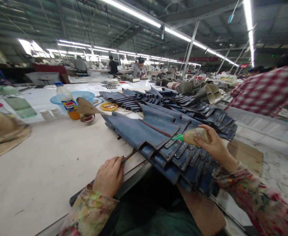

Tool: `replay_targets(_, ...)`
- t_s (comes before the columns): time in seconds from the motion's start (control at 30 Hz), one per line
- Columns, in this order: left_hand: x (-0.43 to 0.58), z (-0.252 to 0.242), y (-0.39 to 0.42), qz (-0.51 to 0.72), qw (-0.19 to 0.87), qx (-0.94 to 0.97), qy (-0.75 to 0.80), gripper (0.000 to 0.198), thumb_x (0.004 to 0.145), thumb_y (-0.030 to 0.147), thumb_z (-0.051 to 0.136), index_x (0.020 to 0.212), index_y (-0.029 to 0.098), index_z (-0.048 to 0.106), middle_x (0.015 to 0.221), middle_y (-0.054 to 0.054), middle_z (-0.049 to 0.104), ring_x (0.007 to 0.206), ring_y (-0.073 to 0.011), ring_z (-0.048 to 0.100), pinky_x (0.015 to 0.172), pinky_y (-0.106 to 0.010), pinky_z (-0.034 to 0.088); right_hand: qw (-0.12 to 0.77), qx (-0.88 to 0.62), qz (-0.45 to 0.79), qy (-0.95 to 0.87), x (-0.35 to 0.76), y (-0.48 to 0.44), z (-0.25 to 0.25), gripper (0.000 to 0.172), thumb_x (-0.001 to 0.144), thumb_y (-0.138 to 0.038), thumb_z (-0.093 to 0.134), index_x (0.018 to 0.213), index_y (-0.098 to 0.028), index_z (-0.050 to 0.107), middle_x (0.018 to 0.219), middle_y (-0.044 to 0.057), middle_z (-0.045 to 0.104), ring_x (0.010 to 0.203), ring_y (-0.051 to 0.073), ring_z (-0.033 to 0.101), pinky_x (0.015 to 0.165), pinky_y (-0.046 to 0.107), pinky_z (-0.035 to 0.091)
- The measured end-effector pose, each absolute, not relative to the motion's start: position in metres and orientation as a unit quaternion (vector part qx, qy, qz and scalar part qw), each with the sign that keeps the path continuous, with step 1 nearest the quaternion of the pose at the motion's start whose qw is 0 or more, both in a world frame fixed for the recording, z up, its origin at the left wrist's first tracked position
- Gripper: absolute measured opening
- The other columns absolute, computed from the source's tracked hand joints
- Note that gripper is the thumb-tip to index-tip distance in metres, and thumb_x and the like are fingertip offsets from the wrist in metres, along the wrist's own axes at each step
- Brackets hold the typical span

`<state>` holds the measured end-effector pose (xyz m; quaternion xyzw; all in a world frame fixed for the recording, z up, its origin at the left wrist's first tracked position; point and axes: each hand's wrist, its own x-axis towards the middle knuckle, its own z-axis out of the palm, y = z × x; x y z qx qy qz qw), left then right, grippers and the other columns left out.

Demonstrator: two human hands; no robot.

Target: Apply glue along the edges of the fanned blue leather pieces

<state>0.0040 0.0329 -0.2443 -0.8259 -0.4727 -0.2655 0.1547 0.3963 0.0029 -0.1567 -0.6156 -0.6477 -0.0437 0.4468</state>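
Observation:
My right hand (214, 144) is wrapped round a yellowish, stained glue bottle (195, 135), tilted so that its green nozzle points left. The nozzle tip is at the edge strips of the stacked blue leather pieces (134, 129); whether it touches them I cannot tell. These pieces overlap in a fanned row, with dark edges and shiny wet-looking marks along the strips. On the table edge, left of the stack, my left hand (109, 175) is closed over a long tool with a black handle (76, 197). Most of the tool is hidden under the hand.
On the pale table (48, 170) stand a soda bottle (67, 103), a blue basin (86, 95), a yellow dish (109, 106) and a green-tinted jar (21, 106). Brown cloth (3, 137) lies left. A translucent bin (264, 127) and a person in a checked shirt (269, 90) are right.

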Motion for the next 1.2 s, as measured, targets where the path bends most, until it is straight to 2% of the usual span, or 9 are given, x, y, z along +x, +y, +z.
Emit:
replay_targets(0.27, 0.005, -0.242, 0.031, -0.271, 0.159, -0.824, -0.472, 0.028, 0.087, 0.026, 0.045, 0.110, 0.016, 0.057, 0.099, -0.006, 0.062, 0.088, -0.0208, 0.056, 0.073, -0.033, 0.045, 0.433, -0.621, -0.114, -0.643, 0.414, 0.015, -0.158, 0.052, 0.075, -0.051, 0.059, 0.117, -0.021, 0.048, 0.108, 0.010, 0.052, 0.098, 0.027, 0.051, 0.087, 0.044, 0.043)
replay_targets(0.73, 0.004, -0.242, 0.032, -0.271, 0.160, -0.825, -0.470, 0.027, 0.086, 0.024, 0.046, 0.110, 0.016, 0.056, 0.099, -0.006, 0.062, 0.088, -0.0203, 0.056, 0.072, -0.033, 0.045, 0.403, -0.614, -0.139, -0.664, 0.444, 0.041, -0.160, 0.055, 0.075, -0.050, 0.058, 0.118, -0.019, 0.047, 0.106, 0.011, 0.051, 0.098, 0.028, 0.050, 0.088, 0.045, 0.041)
replay_targets(0.97, 0.003, -0.242, 0.031, -0.272, 0.160, -0.827, -0.466, 0.027, 0.086, 0.023, 0.046, 0.111, 0.016, 0.054, 0.099, -0.006, 0.062, 0.087, -0.0204, 0.056, 0.073, -0.033, 0.044, 0.396, -0.594, -0.191, -0.674, 0.461, 0.060, -0.158, 0.051, 0.077, -0.047, 0.059, 0.118, -0.020, 0.047, 0.109, 0.013, 0.051, 0.102, 0.028, 0.048, 0.091, 0.039, 0.038)
replay_targets(1.2, 0.004, -0.243, 0.031, -0.274, 0.161, -0.824, -0.469, 0.027, 0.088, 0.025, 0.043, 0.110, 0.016, 0.055, 0.100, -0.007, 0.062, 0.087, -0.0205, 0.056, 0.074, -0.033, 0.044, 0.393, -0.602, -0.211, -0.663, 0.470, 0.068, -0.148, 0.051, 0.076, -0.047, 0.058, 0.117, -0.019, 0.047, 0.108, 0.014, 0.050, 0.101, 0.029, 0.047, 0.091, 0.039, 0.037)
